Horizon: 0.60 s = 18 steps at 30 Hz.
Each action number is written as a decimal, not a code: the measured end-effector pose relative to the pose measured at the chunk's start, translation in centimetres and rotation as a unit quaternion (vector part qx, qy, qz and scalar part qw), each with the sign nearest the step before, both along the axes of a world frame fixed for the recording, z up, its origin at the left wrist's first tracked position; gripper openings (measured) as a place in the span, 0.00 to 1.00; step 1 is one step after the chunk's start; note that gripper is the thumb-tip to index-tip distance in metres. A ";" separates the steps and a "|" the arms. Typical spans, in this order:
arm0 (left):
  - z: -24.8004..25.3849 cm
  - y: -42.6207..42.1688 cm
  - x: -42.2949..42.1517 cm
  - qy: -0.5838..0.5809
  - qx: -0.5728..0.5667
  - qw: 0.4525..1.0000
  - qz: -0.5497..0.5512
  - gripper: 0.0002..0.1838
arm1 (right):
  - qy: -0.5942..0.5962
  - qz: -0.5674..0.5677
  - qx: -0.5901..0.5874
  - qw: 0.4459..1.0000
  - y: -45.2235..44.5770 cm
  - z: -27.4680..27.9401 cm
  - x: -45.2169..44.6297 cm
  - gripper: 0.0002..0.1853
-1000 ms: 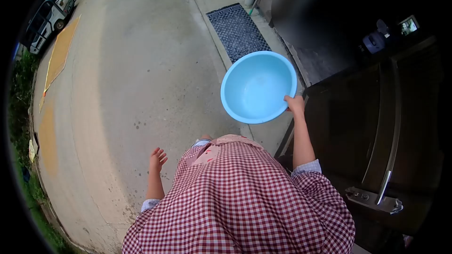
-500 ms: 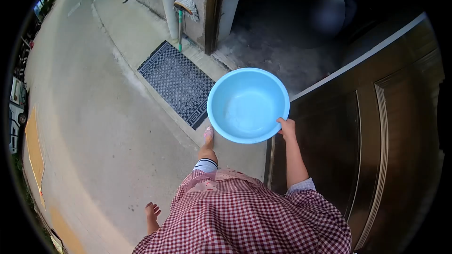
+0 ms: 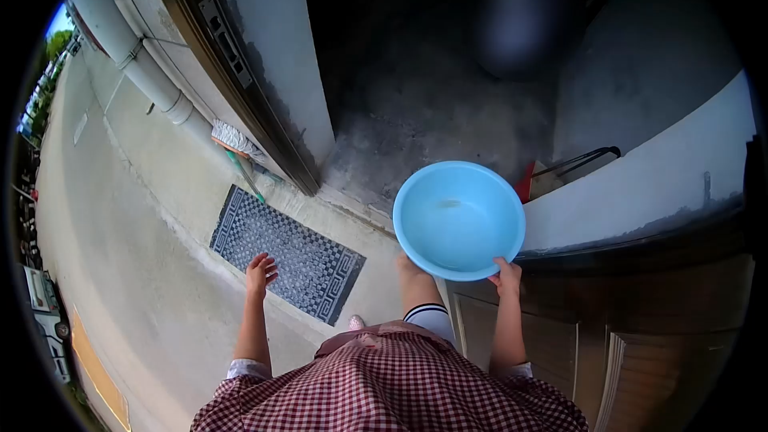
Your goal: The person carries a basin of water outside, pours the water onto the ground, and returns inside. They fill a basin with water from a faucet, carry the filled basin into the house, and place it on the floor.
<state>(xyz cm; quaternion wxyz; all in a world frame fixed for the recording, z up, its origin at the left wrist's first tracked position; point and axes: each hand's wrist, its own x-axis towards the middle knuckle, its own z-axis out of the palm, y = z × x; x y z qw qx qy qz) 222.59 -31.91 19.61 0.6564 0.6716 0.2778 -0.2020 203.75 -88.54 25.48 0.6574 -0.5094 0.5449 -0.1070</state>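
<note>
A light blue plastic basin [image 3: 460, 224] is held out in front of me, over the doorway threshold. My right hand [image 3: 506, 275] grips its rim at the near right, thumb over the edge. Only a small faint smudge shows on the basin's bottom. My left hand [image 3: 260, 274] hangs free over a grey patterned doormat [image 3: 288, 252], its fingers apart and holding nothing. I wear a red and white checked garment [image 3: 384, 388]; one leg is partly hidden beneath the basin.
The brown door [image 3: 552, 336] stands open at my right. A door frame [image 3: 228, 72] with a metal strike plate rises on the left. A mop [image 3: 236, 140] leans by a drainpipe [image 3: 120, 32]. Inside, a red object with a black handle [image 3: 524, 184] lies behind the wall's edge.
I have stepped and turned toward the dark doorway, carrying the basin with my right hand. My left hand has risen from low at my side to above the doormat.
</note>
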 end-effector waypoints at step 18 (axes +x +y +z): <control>9.6 -16.6 20.7 0.214 0.137 0.967 0.028 0.16 | -0.058 -0.047 0.106 0.992 -25.1 10.3 43.5 0.20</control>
